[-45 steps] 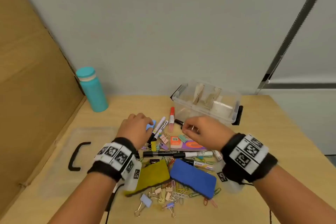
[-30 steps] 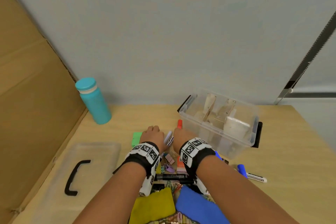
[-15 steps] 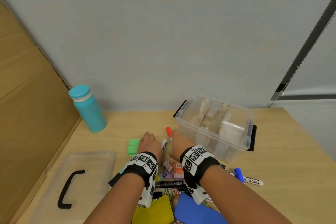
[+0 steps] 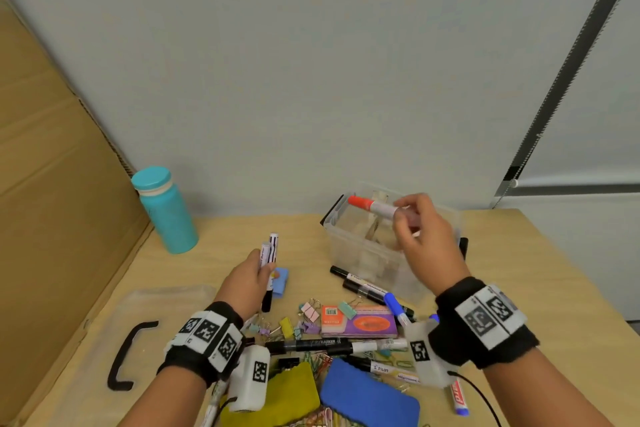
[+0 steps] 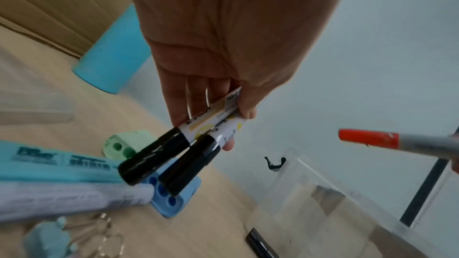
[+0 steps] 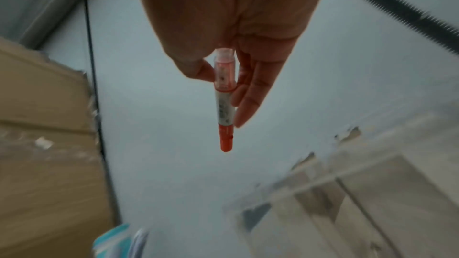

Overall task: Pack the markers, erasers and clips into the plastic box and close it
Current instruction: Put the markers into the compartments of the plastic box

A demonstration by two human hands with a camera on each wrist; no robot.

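Observation:
My right hand [image 4: 414, 236] pinches a red-capped marker [image 4: 372, 205] [image 6: 224, 103] above the open clear plastic box [image 4: 360, 250], the cap pointing left. My left hand [image 4: 251, 279] grips two black-capped markers [image 4: 269, 253] [image 5: 178, 156] upright, left of the box, above a blue sharpener [image 4: 280, 282]. More markers [image 4: 367, 288], binder clips [image 4: 308, 314], an orange eraser [image 4: 333, 316], a purple pack [image 4: 370, 324], and yellow [image 4: 294, 395] and blue board erasers [image 4: 367, 395] lie in a heap on the table. The box's clear lid [image 4: 114, 340] with a black handle lies at the left.
A teal bottle [image 4: 164, 210] stands at the back left by a cardboard panel [image 4: 52, 166]. A grey wall runs behind the wooden table [image 4: 519, 270]. A green sharpener [image 5: 124, 144] lies near the blue one in the left wrist view.
Both hands have lifted from the heap. The right one has carried the red marker up over the box; the left has raised two markers off the table.

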